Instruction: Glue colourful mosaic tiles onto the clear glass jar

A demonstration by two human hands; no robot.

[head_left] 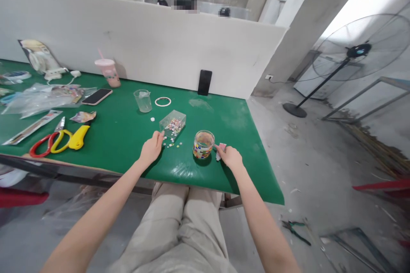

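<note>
My left hand (pixel 153 147) rests on the green table (pixel 121 132), its fingers curled together at a scatter of small coloured pieces (pixel 171 143) spilled beside a clear plastic box (pixel 173 123) of the same pieces. What its fingertips pinch, if anything, is too small to see. My right hand (pixel 229 156) is closed on a small pink and white object (pixel 221 149), right beside a round glass jar (pixel 203 144) covered with coloured mosaic bits. The jar stands upright between my two hands.
A clear cup (pixel 142 100), a white ring (pixel 162 101), a black phone (pixel 204 82) leaning on the white partition, another phone (pixel 96 96), a pink drink cup (pixel 108 72), red and yellow scissors (pixel 51 141), a yellow cutter (pixel 78 136) and plastic bags (pixel 41 98) lie on the table. A standing fan (pixel 352 55) and pliers (pixel 294 228) are on the floor right.
</note>
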